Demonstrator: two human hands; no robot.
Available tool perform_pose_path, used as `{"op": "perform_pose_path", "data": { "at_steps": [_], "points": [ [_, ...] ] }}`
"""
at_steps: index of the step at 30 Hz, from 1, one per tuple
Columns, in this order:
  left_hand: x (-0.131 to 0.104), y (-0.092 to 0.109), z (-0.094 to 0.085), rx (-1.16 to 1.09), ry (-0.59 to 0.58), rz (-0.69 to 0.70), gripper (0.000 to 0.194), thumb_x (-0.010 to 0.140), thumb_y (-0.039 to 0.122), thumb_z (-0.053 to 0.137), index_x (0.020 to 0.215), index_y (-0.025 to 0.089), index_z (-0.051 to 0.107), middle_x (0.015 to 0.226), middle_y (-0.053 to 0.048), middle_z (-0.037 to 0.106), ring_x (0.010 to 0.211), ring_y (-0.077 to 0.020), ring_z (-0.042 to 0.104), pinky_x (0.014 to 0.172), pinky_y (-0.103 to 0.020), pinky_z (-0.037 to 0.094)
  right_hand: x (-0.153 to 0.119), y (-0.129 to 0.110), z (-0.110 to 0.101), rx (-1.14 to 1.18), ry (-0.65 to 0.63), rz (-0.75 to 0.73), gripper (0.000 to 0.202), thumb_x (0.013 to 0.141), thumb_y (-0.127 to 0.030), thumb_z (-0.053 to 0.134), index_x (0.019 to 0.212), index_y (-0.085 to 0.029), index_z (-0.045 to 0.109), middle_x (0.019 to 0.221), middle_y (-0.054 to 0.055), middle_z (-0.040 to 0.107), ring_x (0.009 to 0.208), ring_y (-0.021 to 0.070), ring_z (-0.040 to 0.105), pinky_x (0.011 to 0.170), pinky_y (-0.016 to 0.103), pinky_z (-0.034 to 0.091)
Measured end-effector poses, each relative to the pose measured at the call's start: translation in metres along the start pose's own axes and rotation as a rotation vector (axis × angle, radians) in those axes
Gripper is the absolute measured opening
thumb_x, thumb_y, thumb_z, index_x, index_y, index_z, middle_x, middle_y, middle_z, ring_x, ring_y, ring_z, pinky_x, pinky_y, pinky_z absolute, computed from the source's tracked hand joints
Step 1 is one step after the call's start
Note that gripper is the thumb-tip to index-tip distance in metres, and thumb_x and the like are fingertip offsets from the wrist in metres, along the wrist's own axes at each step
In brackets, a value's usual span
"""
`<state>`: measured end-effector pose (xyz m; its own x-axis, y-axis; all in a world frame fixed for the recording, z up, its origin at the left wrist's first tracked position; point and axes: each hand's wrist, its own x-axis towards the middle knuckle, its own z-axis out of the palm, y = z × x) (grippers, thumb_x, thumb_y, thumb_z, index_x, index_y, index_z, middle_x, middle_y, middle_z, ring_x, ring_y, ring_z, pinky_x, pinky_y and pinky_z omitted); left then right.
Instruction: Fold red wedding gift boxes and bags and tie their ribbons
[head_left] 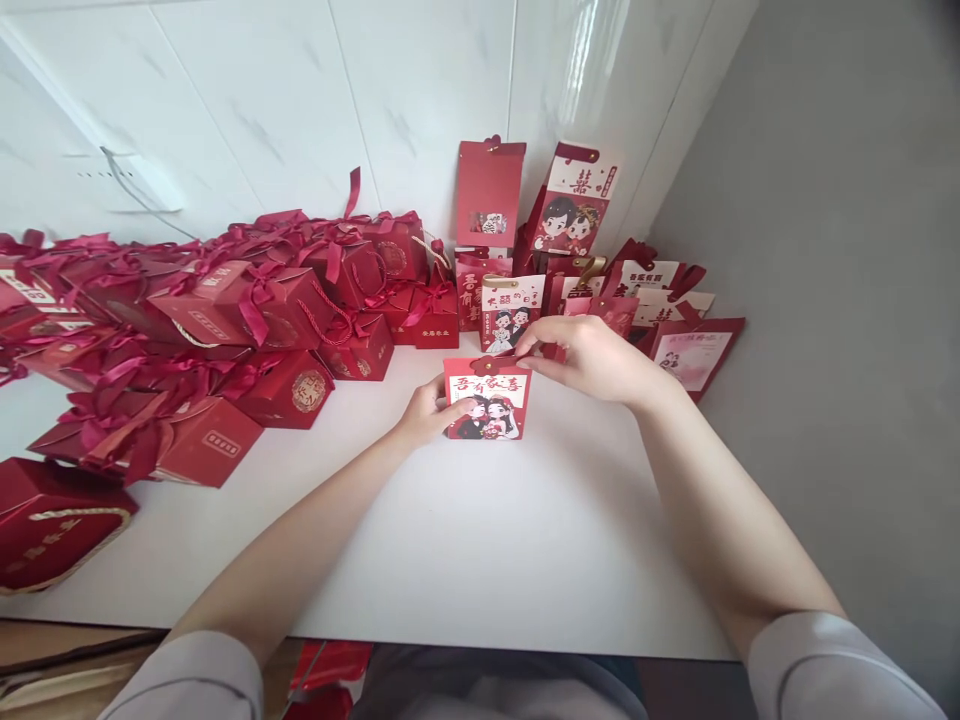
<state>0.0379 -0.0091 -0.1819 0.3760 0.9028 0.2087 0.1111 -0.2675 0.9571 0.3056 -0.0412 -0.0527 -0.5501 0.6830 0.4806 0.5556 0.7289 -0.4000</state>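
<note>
A red and white wedding gift box point(489, 408) with a cartoon couple on its front stands upright on the white table. My left hand point(431, 412) grips it by the left side, the thumb lying across the front. At the top edge, my right hand point(581, 355) pinches the right end of the dark red closing strap point(489, 366), which has a flower-shaped middle and a small gold stud. Right behind stands a similar gift box point(511, 312) with another couple printed on it.
Red boxes point(240, 300) with ribbons and rope handles are heaped along the left and back. More gift boxes point(574, 205) stand at the back right, some stacked. A tiled wall point(420, 90) closes off the back, a grey wall point(847, 300) the right. The table's front edge point(480, 648) is near my body.
</note>
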Motion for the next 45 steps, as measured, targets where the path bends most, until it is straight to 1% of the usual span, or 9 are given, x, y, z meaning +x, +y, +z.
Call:
{"op": "perform_pose_path", "data": {
  "at_steps": [10, 17, 20, 26, 30, 32, 36, 41, 45],
  "points": [
    [0.002, 0.001, 0.001, -0.003, -0.025, -0.030, 0.056, 0.078, 0.050, 0.076, 0.121, 0.016, 0.062, 0.121, -0.013, 0.071, 0.109, -0.0311, 0.068, 0.090, -0.041, 0.057, -0.005, 0.014, -0.008, 0.145, -0.085, 0.077, 0.020, 0.088, -0.019, 0.061, 0.106, -0.024, 0.068, 0.101, 0.002, 0.077, 0.088, 0.0204, 0.074, 0.074, 0.031, 0.058],
    [0.002, -0.002, 0.002, -0.008, -0.051, -0.003, 0.056, 0.083, 0.049, 0.072, 0.126, 0.016, 0.060, 0.122, -0.013, 0.070, 0.110, -0.0289, 0.068, 0.089, -0.036, 0.058, -0.003, 0.007, -0.009, 0.005, -0.109, 0.088, 0.015, 0.088, -0.014, 0.058, 0.098, -0.021, 0.065, 0.088, 0.002, 0.076, 0.072, 0.0178, 0.071, 0.063, 0.027, 0.051],
    [0.001, -0.002, 0.001, 0.037, -0.053, 0.017, 0.057, 0.082, 0.050, 0.072, 0.126, 0.016, 0.060, 0.120, -0.012, 0.071, 0.106, -0.0278, 0.070, 0.086, -0.034, 0.060, -0.003, 0.005, -0.010, -0.039, -0.112, 0.100, 0.014, 0.088, -0.014, 0.058, 0.100, -0.021, 0.064, 0.092, 0.003, 0.076, 0.076, 0.0193, 0.071, 0.065, 0.028, 0.052],
    [-0.001, 0.000, 0.001, 0.137, -0.022, 0.047, 0.053, 0.083, 0.048, 0.070, 0.123, 0.015, 0.061, 0.116, -0.011, 0.073, 0.101, -0.0267, 0.072, 0.081, -0.033, 0.061, -0.002, 0.000, -0.005, 0.076, 0.033, 0.105, 0.017, 0.091, -0.018, 0.059, 0.106, -0.023, 0.063, 0.102, 0.003, 0.076, 0.088, 0.0211, 0.074, 0.076, 0.032, 0.057],
    [-0.001, 0.000, 0.001, 0.177, -0.036, 0.081, 0.050, 0.084, 0.047, 0.070, 0.121, 0.015, 0.062, 0.114, -0.011, 0.074, 0.100, -0.0262, 0.072, 0.081, -0.033, 0.061, 0.003, -0.007, 0.010, 0.184, 0.193, 0.072, 0.013, 0.092, -0.020, 0.060, 0.105, -0.022, 0.063, 0.104, 0.004, 0.075, 0.094, 0.0215, 0.073, 0.078, 0.031, 0.058],
    [-0.001, -0.001, 0.001, 0.177, -0.046, 0.094, 0.050, 0.084, 0.046, 0.070, 0.123, 0.015, 0.062, 0.113, -0.011, 0.074, 0.099, -0.0257, 0.072, 0.082, -0.033, 0.061, 0.007, -0.010, 0.020, 0.282, 0.206, 0.054, 0.013, 0.093, -0.023, 0.061, 0.106, -0.021, 0.063, 0.104, 0.005, 0.075, 0.096, 0.0209, 0.073, 0.078, 0.030, 0.058],
    [0.000, -0.001, 0.002, 0.152, -0.053, 0.099, 0.051, 0.084, 0.045, 0.070, 0.124, 0.014, 0.061, 0.113, -0.011, 0.074, 0.098, -0.0249, 0.073, 0.082, -0.032, 0.061, 0.011, -0.011, 0.034, 0.297, 0.166, 0.051, 0.009, 0.094, -0.023, 0.058, 0.098, -0.020, 0.067, 0.097, 0.003, 0.076, 0.086, 0.0182, 0.073, 0.075, 0.029, 0.057],
    [0.000, 0.000, 0.003, 0.139, -0.049, 0.084, 0.050, 0.084, 0.045, 0.071, 0.122, 0.014, 0.062, 0.113, -0.012, 0.074, 0.096, -0.0245, 0.073, 0.079, -0.031, 0.062, 0.013, -0.003, 0.036, 0.244, 0.230, 0.221, 0.012, 0.092, -0.024, 0.058, 0.094, -0.019, 0.068, 0.086, 0.003, 0.075, 0.072, 0.0170, 0.069, 0.070, 0.029, 0.052],
    [0.000, -0.002, 0.003, 0.127, -0.046, 0.079, 0.051, 0.083, 0.046, 0.071, 0.123, 0.014, 0.061, 0.115, -0.012, 0.073, 0.098, -0.0253, 0.073, 0.080, -0.033, 0.062, 0.011, -0.003, 0.029, 0.196, 0.092, 0.211, 0.021, 0.095, -0.022, 0.050, 0.095, -0.020, 0.071, 0.084, 0.000, 0.073, 0.067, 0.0144, 0.063, 0.065, 0.026, 0.046]
  ]
}}
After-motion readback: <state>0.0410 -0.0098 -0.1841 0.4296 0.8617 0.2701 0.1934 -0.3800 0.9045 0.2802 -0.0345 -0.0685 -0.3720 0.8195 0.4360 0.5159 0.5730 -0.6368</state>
